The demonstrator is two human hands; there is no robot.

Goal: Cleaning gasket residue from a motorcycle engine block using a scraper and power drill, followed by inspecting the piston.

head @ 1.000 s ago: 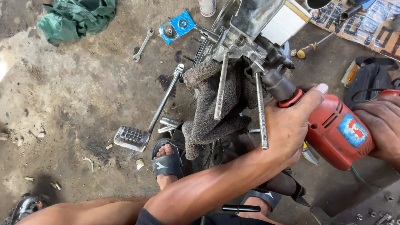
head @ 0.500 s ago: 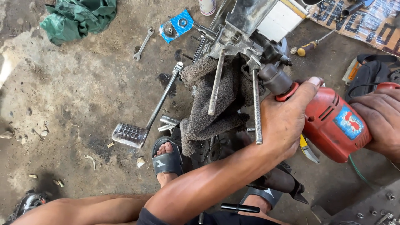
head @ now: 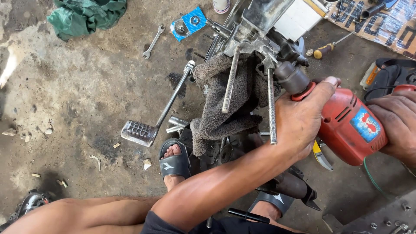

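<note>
Your left hand is wrapped over the front of the red drill, fingers closed round its neck just behind the grey chuck. Your right hand grips the rear of the drill at the right edge of view, fingers curled on the body; you cannot see the trigger under them. The drill points up and to the left, its chuck against the metal engine part at the top centre.

Two long threaded studs stick out of that part toward you, one just beside your left wrist, the other lying over a grey rag draped below the part. A chrome pedal lever runs from the part down to its ridged foot pad on the concrete floor.

Your left foot in a dark sandal sits just below the rag, near the pad. Further off on the floor lie a spanner, a blue packet and a crumpled green cloth. A screwdriver with a yellow and dark handle lies to the upper right, near a printed cardboard sheet. A yellow-handled tool shows under the drill, mostly hidden.
</note>
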